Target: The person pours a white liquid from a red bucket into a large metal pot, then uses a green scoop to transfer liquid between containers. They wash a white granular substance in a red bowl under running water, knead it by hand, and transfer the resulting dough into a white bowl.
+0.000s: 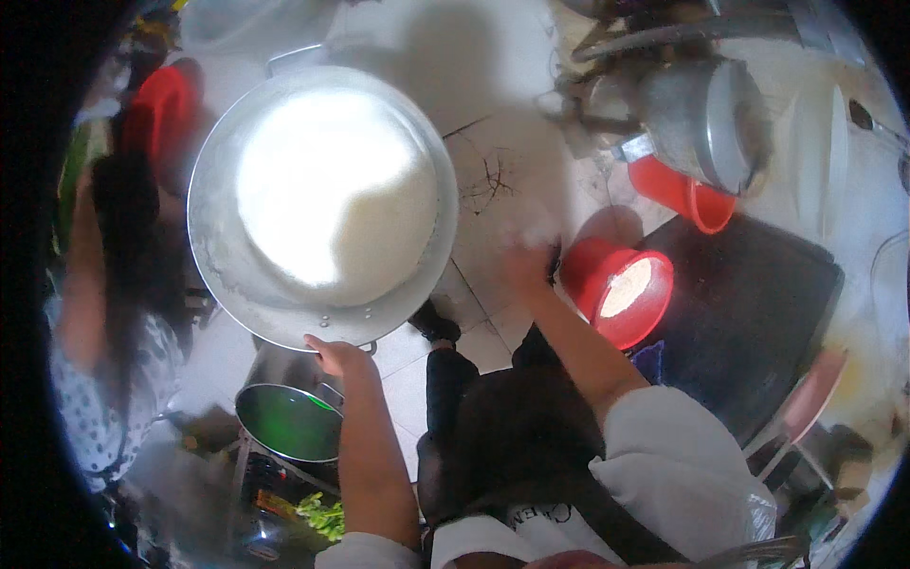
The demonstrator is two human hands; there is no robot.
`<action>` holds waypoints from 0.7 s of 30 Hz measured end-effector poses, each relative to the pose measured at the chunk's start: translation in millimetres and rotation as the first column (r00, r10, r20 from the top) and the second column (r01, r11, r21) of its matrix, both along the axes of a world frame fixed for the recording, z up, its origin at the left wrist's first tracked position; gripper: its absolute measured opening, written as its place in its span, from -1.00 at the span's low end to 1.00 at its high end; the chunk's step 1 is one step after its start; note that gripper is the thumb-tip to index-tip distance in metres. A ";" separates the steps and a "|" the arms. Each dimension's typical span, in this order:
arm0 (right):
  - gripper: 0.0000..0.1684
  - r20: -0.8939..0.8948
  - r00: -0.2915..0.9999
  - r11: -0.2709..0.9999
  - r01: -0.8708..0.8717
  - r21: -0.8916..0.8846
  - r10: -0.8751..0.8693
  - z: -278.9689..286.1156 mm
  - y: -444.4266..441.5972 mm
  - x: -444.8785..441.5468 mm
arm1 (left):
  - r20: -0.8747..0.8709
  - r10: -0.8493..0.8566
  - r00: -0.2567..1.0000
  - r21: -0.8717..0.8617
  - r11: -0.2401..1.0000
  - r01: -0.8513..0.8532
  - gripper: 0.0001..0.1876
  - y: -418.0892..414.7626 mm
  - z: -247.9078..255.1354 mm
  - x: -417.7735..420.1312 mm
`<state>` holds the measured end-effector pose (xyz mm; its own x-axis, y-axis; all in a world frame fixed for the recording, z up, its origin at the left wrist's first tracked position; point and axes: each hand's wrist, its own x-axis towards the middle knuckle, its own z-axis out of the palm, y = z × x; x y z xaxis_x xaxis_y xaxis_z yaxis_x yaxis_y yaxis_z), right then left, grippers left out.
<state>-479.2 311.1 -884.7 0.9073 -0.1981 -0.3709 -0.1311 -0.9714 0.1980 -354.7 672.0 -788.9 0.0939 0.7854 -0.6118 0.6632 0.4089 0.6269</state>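
A wide, shallow metal pan [213,213] with pale contents, washed out by glare, spans the upper left of the view. My left hand [338,355] grips its near side, thumb over the rim beside a loop handle. A second handle [295,57] sticks out on the far side. To the right, my right hand [527,262] is blurred by motion, apart from the pan. Whether its fingers hold anything cannot be made out. Right beside that hand, a red plastic bucket [583,274] leans with whitish, grainy-looking stuff inside.
Another red container [661,186] lies near a large metal pot [686,121]. Below is a dark flat surface [753,306]. At left, a tall pot [284,377] shows green inside, near leafy greens [321,516]. A person's arm [82,284] and a red basin [160,117] are at far left.
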 end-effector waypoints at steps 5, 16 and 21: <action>-0.49 0.038 -0.056 -0.057 0.998 -0.017 -0.998 48.6 -88.7 -160.3 | -0.140 -0.041 0.989 0.006 0.999 0.042 -0.35 27.1 -7.1 -4.0; -0.43 -0.278 0.556 0.594 0.801 -0.070 -0.783 -13.0 -147.7 -259.4 | 0.203 -0.220 0.954 -0.383 0.879 0.284 -0.03 56.4 26.2 -156.3; -0.61 -0.317 0.515 0.569 0.815 -0.105 -0.796 -19.8 -128.3 -229.2 | -0.067 -0.002 0.998 -0.453 0.891 -0.029 -0.06 106.8 47.7 -278.9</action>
<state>-708.4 182.8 -904.6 0.2079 -0.7594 -0.6166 -0.8074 -0.4890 0.3301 -633.6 778.7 -741.2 0.0342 0.4218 -0.9061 0.6876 0.6480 0.3276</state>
